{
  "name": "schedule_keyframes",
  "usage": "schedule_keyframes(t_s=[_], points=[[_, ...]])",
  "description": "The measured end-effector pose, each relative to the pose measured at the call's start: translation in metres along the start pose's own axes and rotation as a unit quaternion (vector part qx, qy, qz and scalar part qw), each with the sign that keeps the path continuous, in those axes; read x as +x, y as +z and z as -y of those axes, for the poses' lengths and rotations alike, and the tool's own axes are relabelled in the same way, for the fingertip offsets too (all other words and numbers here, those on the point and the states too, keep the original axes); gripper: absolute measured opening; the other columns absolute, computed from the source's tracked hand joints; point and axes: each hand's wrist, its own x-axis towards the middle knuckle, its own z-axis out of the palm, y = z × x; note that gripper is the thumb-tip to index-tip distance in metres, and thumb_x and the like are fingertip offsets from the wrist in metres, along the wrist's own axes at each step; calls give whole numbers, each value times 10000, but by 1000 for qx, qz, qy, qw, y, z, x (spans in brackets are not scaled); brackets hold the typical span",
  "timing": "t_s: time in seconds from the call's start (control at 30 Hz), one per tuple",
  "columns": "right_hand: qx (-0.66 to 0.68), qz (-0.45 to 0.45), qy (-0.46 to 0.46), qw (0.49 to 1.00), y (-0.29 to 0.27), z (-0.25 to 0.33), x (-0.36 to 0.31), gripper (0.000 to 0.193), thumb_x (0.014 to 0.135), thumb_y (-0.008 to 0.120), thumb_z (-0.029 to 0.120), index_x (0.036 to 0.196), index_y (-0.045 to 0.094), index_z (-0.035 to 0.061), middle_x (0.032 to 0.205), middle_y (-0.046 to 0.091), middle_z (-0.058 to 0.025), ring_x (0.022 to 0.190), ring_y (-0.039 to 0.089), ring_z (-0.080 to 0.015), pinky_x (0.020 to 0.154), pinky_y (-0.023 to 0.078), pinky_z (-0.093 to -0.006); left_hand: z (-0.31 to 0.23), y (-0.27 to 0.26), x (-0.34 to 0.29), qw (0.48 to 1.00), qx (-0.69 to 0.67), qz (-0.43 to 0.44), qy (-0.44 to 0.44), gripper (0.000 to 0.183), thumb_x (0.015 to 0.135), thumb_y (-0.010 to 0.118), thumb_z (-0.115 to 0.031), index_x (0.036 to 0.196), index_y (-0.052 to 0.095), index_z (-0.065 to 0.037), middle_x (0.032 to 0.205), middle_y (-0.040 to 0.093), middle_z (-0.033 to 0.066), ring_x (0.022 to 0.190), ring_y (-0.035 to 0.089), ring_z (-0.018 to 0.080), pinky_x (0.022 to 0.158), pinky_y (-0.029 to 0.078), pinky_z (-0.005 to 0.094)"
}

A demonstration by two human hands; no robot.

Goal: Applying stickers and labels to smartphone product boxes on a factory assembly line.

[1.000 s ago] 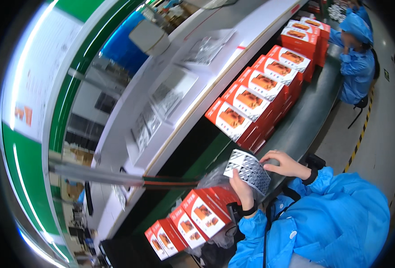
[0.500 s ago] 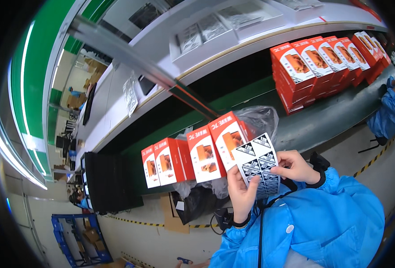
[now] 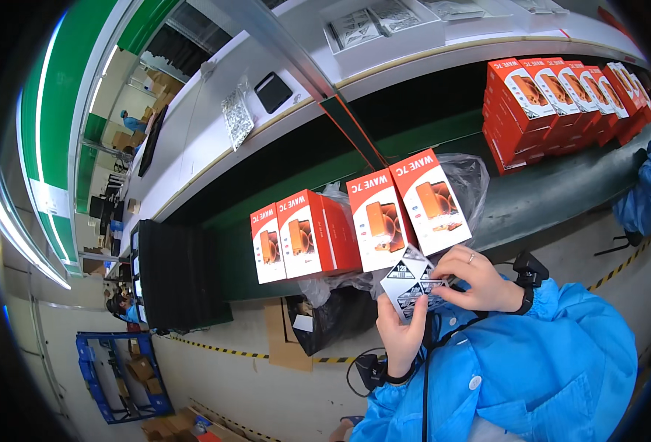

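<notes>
A strip of black-and-white labels is held up in front of my chest, its upper end bent over. My left hand grips its lower left side, thumb on the printed face. At the right edge, my right hand pinches the strip between thumb and fingers. The strip's lower part is largely hidden by my hands. Just beyond its top end stand two red-and-white boxes, a nearer one and a right-hand one, each with an orange picture on its front. Neither hand touches them.
More such boxes stand to the left on the green conveyor, and tall stacks at the far right. Clear plastic wrap lies behind. A metal post rises beyond the boxes. Another person's blue sleeve shows at right.
My view has shifted, so the boxes appear further right. The label strip is now bent and shows less of its face. My right hand has turned, its fingers curling over the strip's edge.
</notes>
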Motion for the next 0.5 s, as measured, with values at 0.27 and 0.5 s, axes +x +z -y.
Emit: schedule_keyframes(t_s=[0.27,0.5], points=[[0,-10,57,998,8,3,-20,179,782,687,144,896,611,30,871,608,-92,828,584,-265,732,482,-345,13,-11,4,997,14,82,-1,320,832,667,-40,1094,504,42,950,624,88,857,581,115,759,473,263],[-80,-82,125,985,-9,9,-51,167,827,646,160,922,601,30,882,623,-98,827,611,-267,714,498,-344,15,14,19,963,130,234,29,463,836,639,-47,1216,416,92,1020,593,157,899,587,189,802,472,294]])
